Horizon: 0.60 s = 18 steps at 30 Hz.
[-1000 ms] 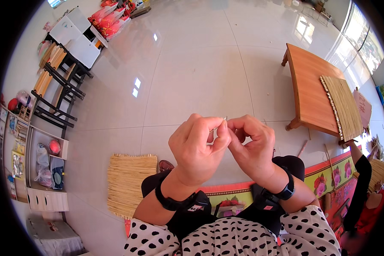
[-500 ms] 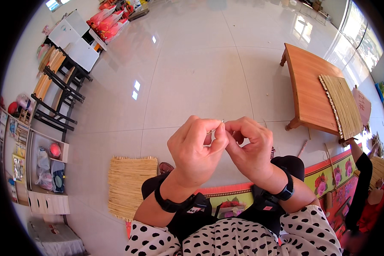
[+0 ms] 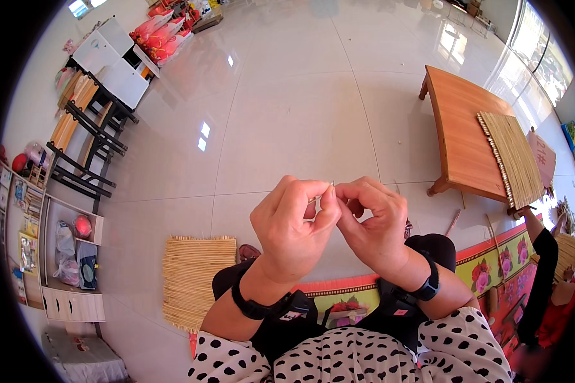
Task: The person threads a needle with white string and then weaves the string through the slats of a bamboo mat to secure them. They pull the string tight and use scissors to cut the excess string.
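Observation:
Held up together in front of me, both my hands are closed in pinches with their fingertips meeting. My left hand [image 3: 294,220] grips a thin, shiny, needle-like piece [image 3: 332,184] between thumb and forefinger; only its tip shows. My right hand [image 3: 374,217] pinches at the same spot, and what lies in its fingers is too small to make out. Below and left of my hands, a woven straw mat [image 3: 198,281] lies on the floor beside my leg.
A wooden table [image 3: 463,134] at the right bears another straw mat [image 3: 511,156]. At the far right a co-worker's arm [image 3: 543,255] reaches toward it. A flowered cloth [image 3: 485,271] lies on the floor. Shelves [image 3: 73,268] and stacked benches [image 3: 86,127] line the left.
Both hands keep their pinches and have barely shifted. The right fingertips have moved very slightly left, against the left ones.

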Motion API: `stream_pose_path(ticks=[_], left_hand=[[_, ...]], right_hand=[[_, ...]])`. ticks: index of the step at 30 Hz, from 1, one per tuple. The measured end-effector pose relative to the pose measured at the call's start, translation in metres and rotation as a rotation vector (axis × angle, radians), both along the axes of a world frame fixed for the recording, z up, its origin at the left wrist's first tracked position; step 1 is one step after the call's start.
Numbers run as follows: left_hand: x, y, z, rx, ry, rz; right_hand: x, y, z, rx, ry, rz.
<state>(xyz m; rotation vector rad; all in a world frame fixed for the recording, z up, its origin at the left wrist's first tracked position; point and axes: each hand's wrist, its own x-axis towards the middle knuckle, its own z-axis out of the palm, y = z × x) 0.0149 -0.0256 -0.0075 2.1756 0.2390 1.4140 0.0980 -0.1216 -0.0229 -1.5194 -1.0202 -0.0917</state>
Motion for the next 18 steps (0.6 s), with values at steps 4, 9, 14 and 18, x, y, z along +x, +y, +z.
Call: stream_pose_path(ticks=[4,9,14,18], left_hand=[[-0.0004,-0.0001,0.0001,0.001,0.000,0.000],[-0.0012,0.0002,-0.0005,-0.012,0.003,-0.005],[-0.0023,0.0000,-0.0003,-0.017,0.017,-0.011],[-0.0023,-0.0005,0.0007,-0.026,0.022,-0.013]], right_hand=[[-0.0005,-0.0003,0.0005,-0.005,0.005,0.007],[-0.0005,0.0002,0.0007,-0.002,-0.002,0.010],[-0.0006,-0.0002,0.0001,-0.007,-0.009,0.013],[-0.0005,-0.0004,0.0005,-0.011,-0.010,0.017]])
